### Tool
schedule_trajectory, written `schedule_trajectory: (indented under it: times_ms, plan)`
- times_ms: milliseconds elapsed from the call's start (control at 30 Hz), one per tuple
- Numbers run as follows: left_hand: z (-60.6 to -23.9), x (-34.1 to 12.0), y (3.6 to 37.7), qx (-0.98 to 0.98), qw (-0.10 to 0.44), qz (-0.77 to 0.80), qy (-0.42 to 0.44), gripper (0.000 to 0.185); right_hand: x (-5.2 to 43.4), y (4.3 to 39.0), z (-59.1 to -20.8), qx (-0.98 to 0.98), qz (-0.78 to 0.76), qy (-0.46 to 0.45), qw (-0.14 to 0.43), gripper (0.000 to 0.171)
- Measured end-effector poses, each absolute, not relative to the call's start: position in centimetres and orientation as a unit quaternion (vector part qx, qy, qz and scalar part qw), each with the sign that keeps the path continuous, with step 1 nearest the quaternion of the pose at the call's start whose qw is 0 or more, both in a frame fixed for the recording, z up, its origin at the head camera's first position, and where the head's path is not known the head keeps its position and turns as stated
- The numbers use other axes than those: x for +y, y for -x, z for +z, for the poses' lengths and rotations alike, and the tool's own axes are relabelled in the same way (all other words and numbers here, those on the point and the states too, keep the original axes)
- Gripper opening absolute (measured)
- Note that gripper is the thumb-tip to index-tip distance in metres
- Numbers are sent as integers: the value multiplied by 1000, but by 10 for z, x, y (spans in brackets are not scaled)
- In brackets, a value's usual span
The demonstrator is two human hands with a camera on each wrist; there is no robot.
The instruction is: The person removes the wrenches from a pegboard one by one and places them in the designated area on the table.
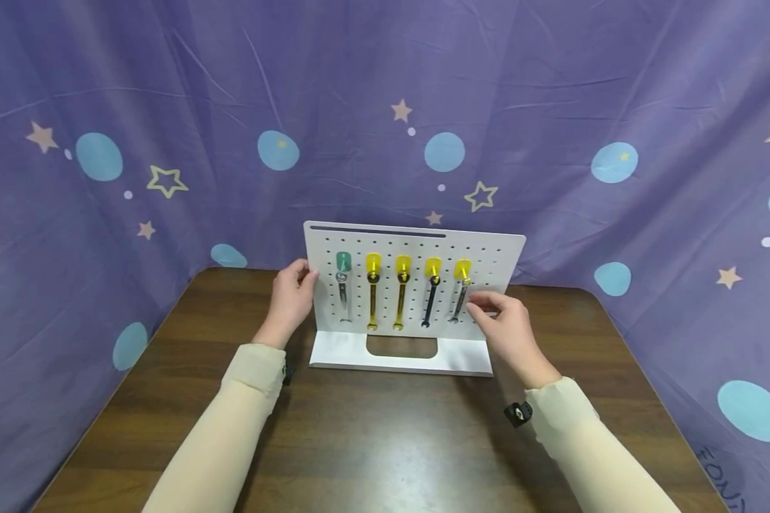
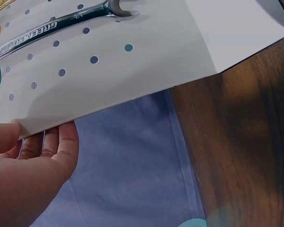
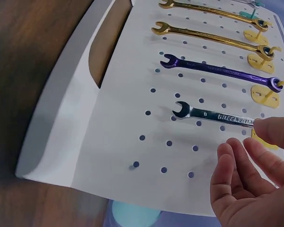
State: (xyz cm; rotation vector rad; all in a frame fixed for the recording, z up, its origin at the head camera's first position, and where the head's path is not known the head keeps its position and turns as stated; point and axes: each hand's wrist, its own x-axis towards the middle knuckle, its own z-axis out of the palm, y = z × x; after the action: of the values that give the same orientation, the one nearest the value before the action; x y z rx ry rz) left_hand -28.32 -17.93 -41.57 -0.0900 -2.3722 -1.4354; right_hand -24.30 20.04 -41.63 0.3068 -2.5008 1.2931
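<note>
Both hands are up at the pegboard (image 1: 481,249): left hand (image 1: 291,296) gripping its left edge, right hand (image 1: 507,320) with fingers loosely spread, thumb touching the silver wrench (image 1: 458,303) hanging rightmost. A clumsy tug could tip the board or knock that wrench off its yellow hook (image 1: 463,268).

So the whole backdrop is a purple cloth (image 1: 385,92) hung up behind and round both sides, wrinkly in places, printed with light blue circles, cream stars (some solid, some just outlines) and little pale dots. In front of it sits a dark brown wood-grain bench (image 1: 385,442) with rounded far corners, and the cloth drapes down past its edges on the left and right. Lighting is pretty even, with a soft sheen on the bench top.
</note>
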Motion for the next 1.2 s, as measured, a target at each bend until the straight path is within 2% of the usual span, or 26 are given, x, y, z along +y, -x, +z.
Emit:
schedule_trajectory:
  times_ms: [333, 600, 1200]
  plan:
    - [-417, -180, 282, -842, 179, -509, 31, 17, 194, 249, -408, -873, 455, -108, 134, 21]
    - [-416, -179, 281, -843, 182, -504, 35, 17, 188, 251, -405, -874, 449, -132, 130, 13]
    - [-417, -181, 282, -842, 184, -505, 36, 15, 191, 253, -411, -875, 445, -146, 121, 12]
